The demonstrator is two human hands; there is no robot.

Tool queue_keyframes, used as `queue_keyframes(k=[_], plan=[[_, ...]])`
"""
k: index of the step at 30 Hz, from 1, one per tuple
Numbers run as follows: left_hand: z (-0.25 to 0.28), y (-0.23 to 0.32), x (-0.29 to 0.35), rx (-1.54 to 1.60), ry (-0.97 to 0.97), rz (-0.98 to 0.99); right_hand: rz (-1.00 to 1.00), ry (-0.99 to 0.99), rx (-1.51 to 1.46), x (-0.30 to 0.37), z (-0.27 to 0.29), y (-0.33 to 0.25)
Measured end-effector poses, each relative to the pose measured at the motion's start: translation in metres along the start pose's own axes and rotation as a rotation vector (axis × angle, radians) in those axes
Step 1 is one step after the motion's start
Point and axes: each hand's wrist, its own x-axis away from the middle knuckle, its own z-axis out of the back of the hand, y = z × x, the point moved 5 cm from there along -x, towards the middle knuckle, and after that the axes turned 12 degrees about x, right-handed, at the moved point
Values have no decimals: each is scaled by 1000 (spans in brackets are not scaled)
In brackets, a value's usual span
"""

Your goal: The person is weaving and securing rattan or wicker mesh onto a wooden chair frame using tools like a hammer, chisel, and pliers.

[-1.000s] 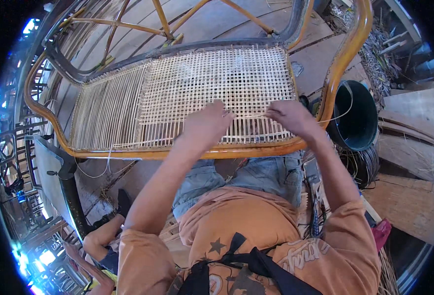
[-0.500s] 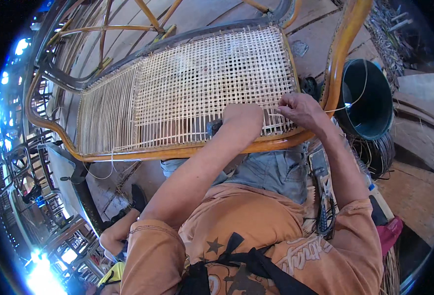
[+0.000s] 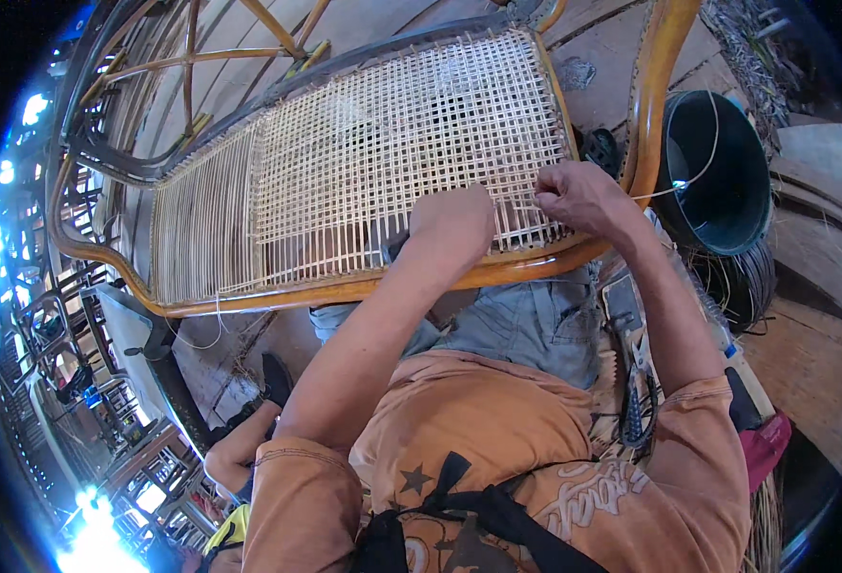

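Observation:
A woven cane panel [image 3: 392,124] fills a curved rattan chair frame [image 3: 326,292] lying before me. My left hand [image 3: 452,222] is closed over the near part of the weave, back up; its fingertips are hidden. A dark item [image 3: 394,246] shows beside that wrist, partly covered. To its right, my right hand [image 3: 583,197] pinches at the near right corner of the panel, thumb against curled fingers. A pale cane strand [image 3: 664,192] runs from beside this hand over the frame's right side toward the bucket.
A dark green bucket [image 3: 717,172] stands right of the frame, with a coil of dark strands [image 3: 744,286] beside it. Tools [image 3: 639,382] lie by my right hip. Another loose strand [image 3: 219,329] dangles from the near rail. A person's bent leg [image 3: 240,449] is at lower left.
My left hand has shifted a little left, widening the gap between my hands. My right fingers have curled in more tightly. The whole view has shifted slightly.

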Motion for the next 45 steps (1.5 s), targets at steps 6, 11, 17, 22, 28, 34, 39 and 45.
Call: queue_keyframes(k=[6,11,17,22,28,34,39,45], plan=[[5,26,0,-167,-205,-114,3,45,-13,2,-2,5],[-3,8,6,39,13,-96,-13,-13,28,3,2,1],[-11,-11,-1,224,12,107,-7,-32,61,-1,2,-1],[-13,-15,0,224,31,131,-30,-33,67,0,2,0],[-14,-12,3,219,48,159,3,-59,70,-2,-2,3],[-1,-12,1,128,21,70,3,92,247,-2,-9,-10],[2,0,2,-48,-32,37,2,36,163,-4,-5,-7],[13,-1,12,45,138,92,-48,27,187,-4,-1,-7]])
